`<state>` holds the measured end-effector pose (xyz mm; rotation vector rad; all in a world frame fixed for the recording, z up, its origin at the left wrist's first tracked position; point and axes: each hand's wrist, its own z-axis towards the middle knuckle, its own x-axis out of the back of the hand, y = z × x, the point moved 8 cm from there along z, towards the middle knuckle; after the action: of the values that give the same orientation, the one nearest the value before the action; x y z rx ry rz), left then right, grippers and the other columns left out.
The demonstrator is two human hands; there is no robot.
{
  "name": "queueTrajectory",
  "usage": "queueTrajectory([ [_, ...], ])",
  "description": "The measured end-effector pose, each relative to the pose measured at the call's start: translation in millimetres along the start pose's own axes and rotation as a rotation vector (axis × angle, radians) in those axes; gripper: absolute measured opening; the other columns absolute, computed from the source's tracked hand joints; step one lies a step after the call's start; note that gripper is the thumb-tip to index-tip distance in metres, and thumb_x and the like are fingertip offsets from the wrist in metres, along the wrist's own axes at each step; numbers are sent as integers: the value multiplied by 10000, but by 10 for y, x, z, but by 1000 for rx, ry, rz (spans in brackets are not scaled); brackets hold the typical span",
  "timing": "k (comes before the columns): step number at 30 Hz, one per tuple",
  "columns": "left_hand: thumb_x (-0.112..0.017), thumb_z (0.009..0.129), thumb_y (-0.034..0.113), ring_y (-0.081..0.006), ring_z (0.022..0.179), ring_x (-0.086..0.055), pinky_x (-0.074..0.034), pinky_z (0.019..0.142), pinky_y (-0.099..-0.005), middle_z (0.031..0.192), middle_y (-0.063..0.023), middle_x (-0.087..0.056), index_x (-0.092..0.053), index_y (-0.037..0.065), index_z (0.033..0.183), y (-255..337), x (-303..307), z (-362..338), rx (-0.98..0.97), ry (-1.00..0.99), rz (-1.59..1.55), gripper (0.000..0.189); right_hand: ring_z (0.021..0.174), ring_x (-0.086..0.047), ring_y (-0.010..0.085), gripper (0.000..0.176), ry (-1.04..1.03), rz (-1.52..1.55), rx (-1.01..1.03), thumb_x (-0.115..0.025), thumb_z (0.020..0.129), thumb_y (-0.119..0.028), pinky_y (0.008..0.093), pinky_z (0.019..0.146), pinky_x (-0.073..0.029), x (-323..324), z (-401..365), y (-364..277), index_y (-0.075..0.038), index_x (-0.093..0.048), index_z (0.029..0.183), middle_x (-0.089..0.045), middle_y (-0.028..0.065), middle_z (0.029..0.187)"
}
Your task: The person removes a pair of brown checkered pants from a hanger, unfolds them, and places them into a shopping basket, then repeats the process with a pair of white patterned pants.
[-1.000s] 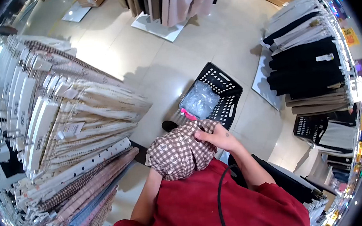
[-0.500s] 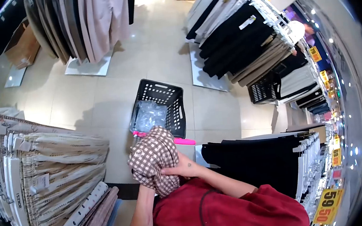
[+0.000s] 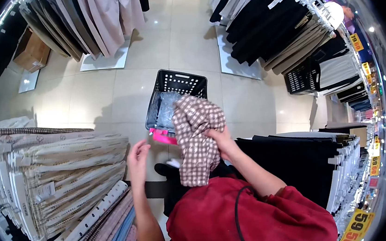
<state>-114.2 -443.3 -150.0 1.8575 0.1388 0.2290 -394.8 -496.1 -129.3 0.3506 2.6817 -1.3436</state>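
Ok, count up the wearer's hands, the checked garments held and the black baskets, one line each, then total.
hands: 2, left hand free, right hand gripping cloth
checked garment: 1
black baskets: 2, near basket below the garment, far basket by the dark clothes rack
total: 5

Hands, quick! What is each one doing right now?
Left hand: open, holding nothing, apart from the checked cloth.
Right hand: closed, gripping the checked cloth.
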Motion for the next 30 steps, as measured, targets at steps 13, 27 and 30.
queueTrajectory([
  [13,-650,763,254,-219,572,-545,-398,727,-367,568,-49,-573,-615,116,681,48,-1730,454,-153,-13,1028,165,933,-589,253,527,121,-292,124,-635,731,-115,356,791,-496,1430,3089,-379,70,-424,1177,-574,179,1067],
  [27,-600,608,210,-193,531,-476,-367,687,-343,528,-5,-490,-587,106,606,-173,-1597,71,-55,134,1034,105,1043,-568,370,537,-260,-1061,-190,-681,724,-224,386,881,-439,722,4869,2281,62,-499,1141,-582,274,1096],
  [30,-574,659,316,-148,497,-449,-344,651,-322,524,19,-479,-614,139,639,-210,-1580,42,-1,135,1021,183,934,-591,248,484,-417,-1032,-174,-675,739,-154,343,824,-459,788,5199,3316,67,-491,1128,-613,180,1036],
])
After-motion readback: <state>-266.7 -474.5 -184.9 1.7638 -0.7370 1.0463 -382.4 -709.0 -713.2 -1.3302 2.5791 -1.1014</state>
